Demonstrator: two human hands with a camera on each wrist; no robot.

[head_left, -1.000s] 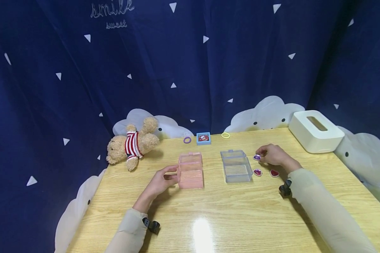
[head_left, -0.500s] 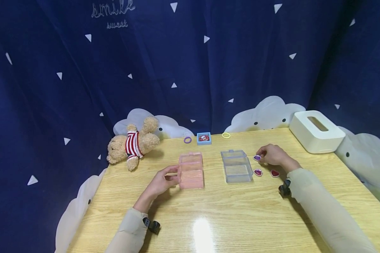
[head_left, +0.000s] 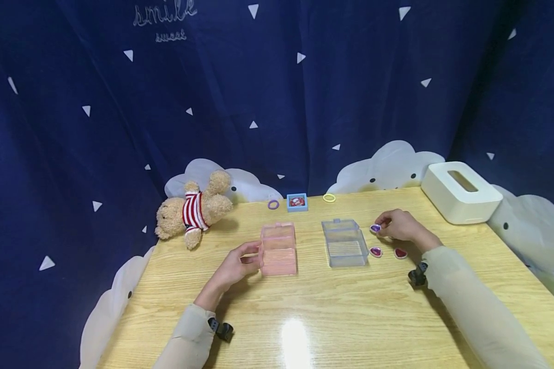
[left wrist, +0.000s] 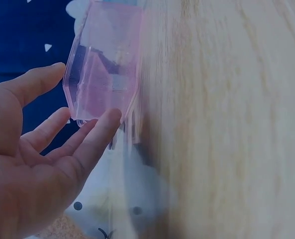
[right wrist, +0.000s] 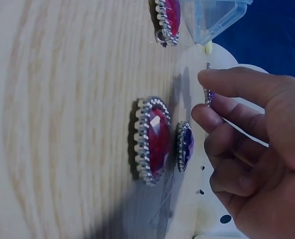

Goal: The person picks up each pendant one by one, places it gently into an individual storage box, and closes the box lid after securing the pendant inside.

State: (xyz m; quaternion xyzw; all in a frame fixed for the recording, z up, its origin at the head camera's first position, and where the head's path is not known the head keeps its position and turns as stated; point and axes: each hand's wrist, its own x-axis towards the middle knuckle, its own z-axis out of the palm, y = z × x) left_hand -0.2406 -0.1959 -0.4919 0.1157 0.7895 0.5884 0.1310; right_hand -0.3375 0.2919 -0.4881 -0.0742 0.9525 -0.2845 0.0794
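Note:
In the head view my left hand (head_left: 233,264) is at the left side of an open pink see-through box (head_left: 278,261). Its extended thumb and fingers touch the box's side in the left wrist view. My right hand (head_left: 398,225) pinches a purple gem (head_left: 375,228) with a silvery beaded rim between thumb and finger. Below it on the table lie a pinkish-purple gem (head_left: 375,251) and a red gem (head_left: 400,253). The right wrist view also shows another purple gem (right wrist: 185,146) on the table, hidden by the hand in the head view.
An open bluish see-through box (head_left: 346,251) stands left of the gems. Along the back are a purple ring (head_left: 273,204), a small blue square box (head_left: 297,202) and a yellow ring (head_left: 329,198). A teddy bear (head_left: 195,210) lies back left; a white tissue box (head_left: 461,192) stands back right.
My right hand and the pinched purple gem have shifted very slightly upward in the head view. The left hand and both boxes stay in place.

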